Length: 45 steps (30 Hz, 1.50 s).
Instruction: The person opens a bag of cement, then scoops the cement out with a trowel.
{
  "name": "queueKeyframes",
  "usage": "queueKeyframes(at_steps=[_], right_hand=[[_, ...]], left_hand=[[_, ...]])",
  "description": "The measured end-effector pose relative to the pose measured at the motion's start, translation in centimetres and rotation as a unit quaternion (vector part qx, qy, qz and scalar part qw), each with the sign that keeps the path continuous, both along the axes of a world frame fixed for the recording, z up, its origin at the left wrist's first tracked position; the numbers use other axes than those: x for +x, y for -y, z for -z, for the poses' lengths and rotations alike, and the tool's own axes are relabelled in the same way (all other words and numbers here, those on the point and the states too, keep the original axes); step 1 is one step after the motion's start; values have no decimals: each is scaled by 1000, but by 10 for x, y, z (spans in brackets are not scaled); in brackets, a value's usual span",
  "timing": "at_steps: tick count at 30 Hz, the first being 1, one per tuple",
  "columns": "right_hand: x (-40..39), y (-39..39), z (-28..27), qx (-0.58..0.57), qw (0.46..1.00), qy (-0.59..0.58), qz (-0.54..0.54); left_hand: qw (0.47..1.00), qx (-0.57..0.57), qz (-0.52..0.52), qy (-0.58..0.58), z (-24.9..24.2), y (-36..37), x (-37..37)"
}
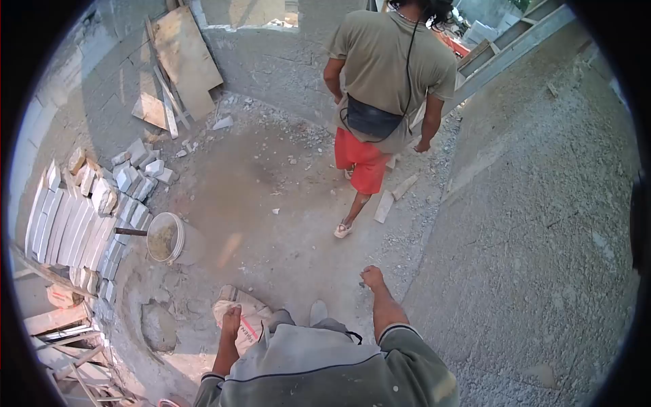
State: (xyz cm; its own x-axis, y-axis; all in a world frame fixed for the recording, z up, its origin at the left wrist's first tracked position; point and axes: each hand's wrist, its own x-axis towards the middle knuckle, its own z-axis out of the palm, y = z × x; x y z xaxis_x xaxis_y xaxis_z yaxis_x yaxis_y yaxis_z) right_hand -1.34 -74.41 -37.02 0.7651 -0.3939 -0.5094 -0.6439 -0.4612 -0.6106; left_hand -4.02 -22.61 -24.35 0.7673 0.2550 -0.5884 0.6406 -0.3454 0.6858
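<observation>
My left hand [232, 319] hangs low at my left side, its fingers curled closed. It overlaps a pale sack [252, 313] with red lettering near my feet; what the fingers hold, if anything, is hidden. Out to the right, my right hand [371, 277] is closed too, held away from my body over the dusty floor. A small dark bit shows under its fingers, too small to name.
A person [390, 88] in red shorts walks ahead, back turned. Left of me stand a white bucket [178, 239] and stacked pale blocks [74, 227]. Boards [183, 57] lean on the far wall. A rough sloping grey surface [536, 258] rises at right.
</observation>
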Motion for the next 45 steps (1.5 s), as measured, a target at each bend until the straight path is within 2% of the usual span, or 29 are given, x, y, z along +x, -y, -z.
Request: queueKeyframes(at_steps=[3,4,5,7,9,11,12,13,14,15,17,19,20,22,23,24,25,26,29,33,35,36,38,39,40,41,42,43,45], right_hand=[[-5,-33,51,61,993,-40,-92],[-11,-53,28,160,982,-73,-69],[-17,-69,6,250,961,-114,-45],[-19,-88,-13,249,939,-200,-125],[-8,-77,-1,213,924,-228,-223],[8,-51,26,130,904,-204,-352],[19,-34,45,80,884,-183,-422],[32,-14,61,26,853,-156,-498],[46,8,82,-27,813,-130,-566],[63,35,104,-73,764,-99,-633],[102,96,163,-150,657,-32,-738],[172,88,78,-164,723,-65,-668],[208,82,48,-164,757,-68,-629],[274,50,-25,-144,820,-58,-551],[303,26,-64,-124,850,-49,-510],[327,1,-98,-95,879,-41,-466],[351,-22,-117,-72,900,-32,-430],[373,-43,-130,-56,913,-25,-402],[461,-80,-90,-55,927,-26,-370],[549,-150,-75,4,884,-65,-463],[576,-201,-68,-5,845,-133,-517],[600,-215,-46,-33,803,-138,-579],[615,-250,-29,-26,794,-107,-598],[621,-271,-26,-25,787,-70,-612],[624,-293,-30,-25,780,-68,-622],[626,-315,-33,-9,783,-82,-616],[621,-338,-36,6,789,-98,-607],[617,-356,-37,6,787,-103,-608],[610,-388,-36,-50,724,-83,-683]], left_hand=[[993,6,-100,65,19,-22,18],[993,0,-105,63,27,-31,13],[992,29,-101,70,2,-17,7],[982,178,51,42,28,-22,-13],[989,93,-108,-35,15,3,-32],[980,124,-130,-87,52,15,-68],[979,119,-64,-154,31,27,-75],[979,141,25,-147,140,15,-121],[974,151,59,-156,152,27,-139],[952,126,-167,-224,128,56,-138],[969,135,0,-206,180,60,-148],[946,62,-137,-289,125,83,-115],[928,36,-268,-257,108,94,-91],[926,-29,-326,-189,134,91,-47],[924,-93,-342,-144,120,87,-11],[898,-144,-413,-51,145,84,14],[958,-11,-256,-133,109,61,60],[964,5,-253,-75,93,53,89],[962,27,-268,40,43,33,157],[921,15,-385,51,40,30,187],[855,-5,-514,73,45,31,173],[839,16,-541,56,57,40,160],[813,13,-582,-7,46,76,136],[837,16,-542,-72,73,92,113],[864,22,-481,-147,65,105,101],[832,-30,-527,-173,80,125,87],[866,3,-468,-175,126,155,60],[910,133,-360,-154,120,176,51],[913,142,-322,-206,164,217,26]])
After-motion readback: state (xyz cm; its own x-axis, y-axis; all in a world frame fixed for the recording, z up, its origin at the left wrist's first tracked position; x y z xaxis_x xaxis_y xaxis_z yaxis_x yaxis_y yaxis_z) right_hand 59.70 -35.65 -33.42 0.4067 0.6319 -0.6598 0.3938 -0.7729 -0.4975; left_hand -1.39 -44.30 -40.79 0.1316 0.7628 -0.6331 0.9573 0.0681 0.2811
